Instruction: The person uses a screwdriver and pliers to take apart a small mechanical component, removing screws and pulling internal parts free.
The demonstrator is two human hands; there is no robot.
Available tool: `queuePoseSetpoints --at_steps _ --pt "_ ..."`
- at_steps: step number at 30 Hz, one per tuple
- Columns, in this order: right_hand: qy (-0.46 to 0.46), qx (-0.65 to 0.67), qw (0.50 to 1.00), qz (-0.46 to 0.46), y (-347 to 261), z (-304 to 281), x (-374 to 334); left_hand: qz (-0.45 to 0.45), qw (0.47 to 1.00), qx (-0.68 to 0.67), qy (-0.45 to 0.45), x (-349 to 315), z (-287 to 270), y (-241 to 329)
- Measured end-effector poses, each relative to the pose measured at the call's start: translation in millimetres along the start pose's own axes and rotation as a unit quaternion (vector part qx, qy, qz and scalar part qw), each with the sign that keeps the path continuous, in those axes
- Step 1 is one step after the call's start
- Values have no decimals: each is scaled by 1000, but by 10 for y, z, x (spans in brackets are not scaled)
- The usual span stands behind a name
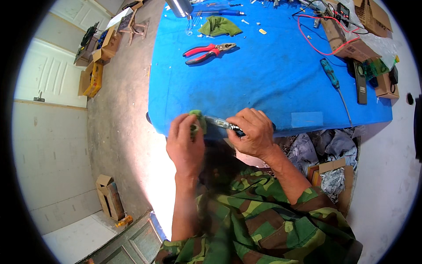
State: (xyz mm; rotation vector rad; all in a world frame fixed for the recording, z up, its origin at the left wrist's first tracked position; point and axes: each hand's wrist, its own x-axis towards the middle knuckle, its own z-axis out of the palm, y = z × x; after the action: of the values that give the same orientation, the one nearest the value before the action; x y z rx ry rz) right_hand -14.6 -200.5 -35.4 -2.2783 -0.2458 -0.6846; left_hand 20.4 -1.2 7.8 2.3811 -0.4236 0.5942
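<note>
Loose, creased camouflage top (259,224) in greens, brown and black around five o'clock; left sleeve (176,251) at half past six, right sleeve (320,204) at four; left hand (182,143) and right hand (254,134) bare.

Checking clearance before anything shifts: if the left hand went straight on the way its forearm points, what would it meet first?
Probably the red-and-black pliers lying ahead on the blue cloth; but the left hand might pass above them, since its height is hard to judge.

A blue-covered table (263,83) carries red-handled pliers (213,52), a green cloth (220,27), a screwdriver (329,72) and a cardboard box (334,36).
</note>
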Motion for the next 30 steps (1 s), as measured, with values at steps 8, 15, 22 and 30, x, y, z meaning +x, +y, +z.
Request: queuePoseSetpoints --at_steps 8,15,22,30 --pt "6 -6 1000 -8 19 11 -9 37 996 -21 -73 -206 265 215" --pt "2 -1 1000 -6 3 -1 -5 15 999 20 -47 -67 171 42" --pt "-5 1 1000 -2 -8 -11 4 -26 999 8 -29 -16 117 -38" --pt "5 -4 1000 -16 23 14 -16 35 995 -38 -87 -123 60 284"
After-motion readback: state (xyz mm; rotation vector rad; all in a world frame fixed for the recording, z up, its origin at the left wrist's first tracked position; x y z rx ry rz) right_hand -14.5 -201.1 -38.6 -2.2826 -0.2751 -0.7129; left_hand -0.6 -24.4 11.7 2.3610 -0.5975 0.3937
